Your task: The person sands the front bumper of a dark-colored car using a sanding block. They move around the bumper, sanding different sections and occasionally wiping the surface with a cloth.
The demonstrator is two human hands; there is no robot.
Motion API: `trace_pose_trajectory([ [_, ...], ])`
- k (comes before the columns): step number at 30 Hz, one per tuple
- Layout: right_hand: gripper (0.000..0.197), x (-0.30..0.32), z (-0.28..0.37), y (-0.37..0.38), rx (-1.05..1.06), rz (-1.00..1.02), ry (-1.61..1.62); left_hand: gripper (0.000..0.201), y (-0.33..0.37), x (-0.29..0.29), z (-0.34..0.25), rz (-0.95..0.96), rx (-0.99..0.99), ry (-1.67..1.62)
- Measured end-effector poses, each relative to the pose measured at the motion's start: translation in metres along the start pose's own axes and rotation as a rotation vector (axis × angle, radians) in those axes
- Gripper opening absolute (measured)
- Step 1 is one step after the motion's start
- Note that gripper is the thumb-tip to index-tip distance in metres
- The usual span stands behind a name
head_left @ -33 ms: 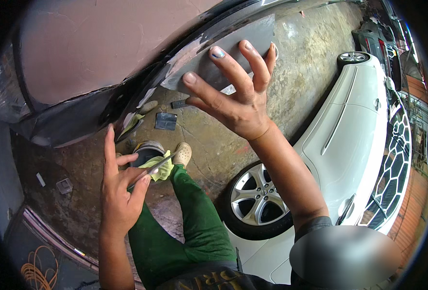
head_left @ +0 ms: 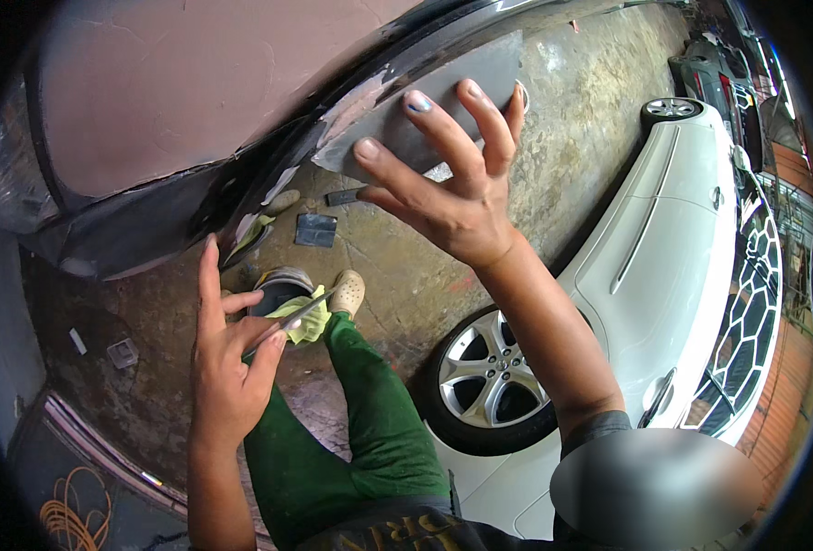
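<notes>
Pinching what, left hand (head_left: 230,381)?
— Thin grey blade (head_left: 291,321), thumb against fingers, over the bucket (head_left: 285,273) in view; likely for control.
— Right hand (head_left: 475,207)?
— Fingers spread across grey sheet (head_left: 397,129) beside dark bodywork (head_left: 158,216), seemingly steadying it; cannot tell whether gripping.

A gap opens between the left grip (head_left: 241,367) and the right grip (head_left: 466,197) above the concrete floor (head_left: 379,248), bounded by the pink-and-black car body (head_left: 177,101) at upper left, the bucket (head_left: 287,274) and green-trousered legs (head_left: 370,404) below, and the white car (head_left: 659,220) along the right.
</notes>
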State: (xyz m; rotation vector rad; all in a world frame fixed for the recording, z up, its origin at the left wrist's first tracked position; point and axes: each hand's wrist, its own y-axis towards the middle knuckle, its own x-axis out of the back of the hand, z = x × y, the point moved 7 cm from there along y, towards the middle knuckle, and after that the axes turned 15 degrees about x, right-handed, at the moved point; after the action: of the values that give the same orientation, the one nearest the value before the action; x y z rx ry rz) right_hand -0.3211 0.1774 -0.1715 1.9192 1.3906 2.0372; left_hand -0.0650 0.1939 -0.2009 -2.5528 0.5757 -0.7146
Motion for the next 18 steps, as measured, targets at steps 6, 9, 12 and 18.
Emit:
trace_pose_trajectory([
  [6,0.070,-0.008,0.009,0.009,-0.001,-0.066,0.004,0.043,-0.003,-0.001,0.004,0.025,-0.026,0.016],
  [9,0.069,-0.018,0.010,-0.003,-0.041,-0.077,0.003,0.043,0.001,-0.002,-0.001,0.058,-0.041,0.039],
  [12,0.071,-0.006,0.019,-0.011,-0.126,0.062,0.039,0.036,0.000,0.002,0.000,0.062,-0.035,0.038],
  [18,0.074,0.055,0.017,0.022,-0.073,0.281,-0.092,0.050,-0.002,0.005,0.005,0.086,-0.051,0.051],
])
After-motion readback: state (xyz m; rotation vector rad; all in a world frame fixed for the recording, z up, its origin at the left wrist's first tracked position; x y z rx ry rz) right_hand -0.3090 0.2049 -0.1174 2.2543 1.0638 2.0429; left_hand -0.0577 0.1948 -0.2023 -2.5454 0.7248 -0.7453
